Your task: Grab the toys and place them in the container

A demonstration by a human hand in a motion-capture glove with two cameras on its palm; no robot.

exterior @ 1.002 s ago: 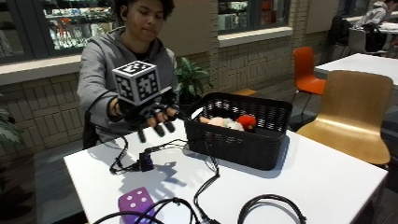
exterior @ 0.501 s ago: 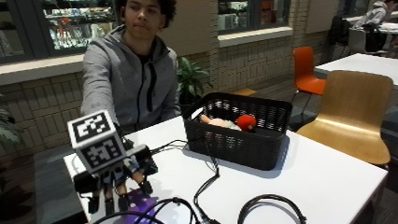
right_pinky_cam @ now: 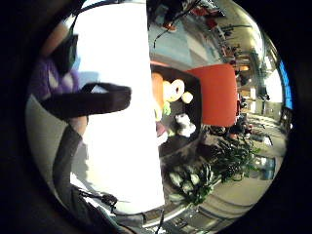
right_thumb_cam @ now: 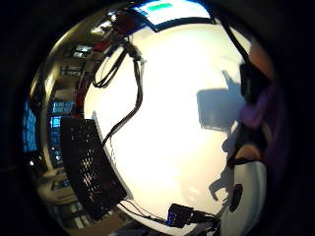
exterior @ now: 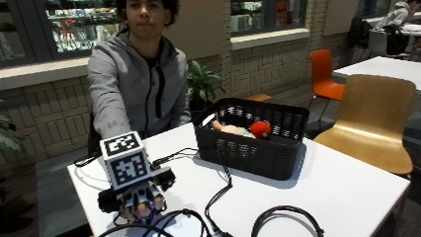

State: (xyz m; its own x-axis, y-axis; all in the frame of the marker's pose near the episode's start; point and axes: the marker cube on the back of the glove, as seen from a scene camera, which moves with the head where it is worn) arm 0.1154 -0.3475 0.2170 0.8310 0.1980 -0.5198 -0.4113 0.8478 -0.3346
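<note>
My gloved right hand (exterior: 139,200) is low at the table's front left corner, on a purple toy (exterior: 155,210) that shows only as a sliver between the fingertips. The fingers curl down over the toy. It lies close against the palm in both palm views, purple toy (right_pinky_cam: 48,83) and purple toy (right_thumb_cam: 266,110). The black woven basket (exterior: 253,154) stands at the middle of the white table (exterior: 342,187), to the right of my hand. In it lie a red toy (exterior: 261,129) and a pale plush toy (exterior: 230,130).
Black cables (exterior: 217,197) run from the basket's foot to the front edge, with a coiled loop (exterior: 286,219) nearby. A wooden chair (exterior: 375,118) stands right of the table. Beyond the table edge, plush toys (right_pinky_cam: 170,95) lie on a dark seat by an orange chair (right_pinky_cam: 217,95).
My hand has come down from beside the basket to the table's front left corner and now rests on the purple toy, fingers curled over it.
</note>
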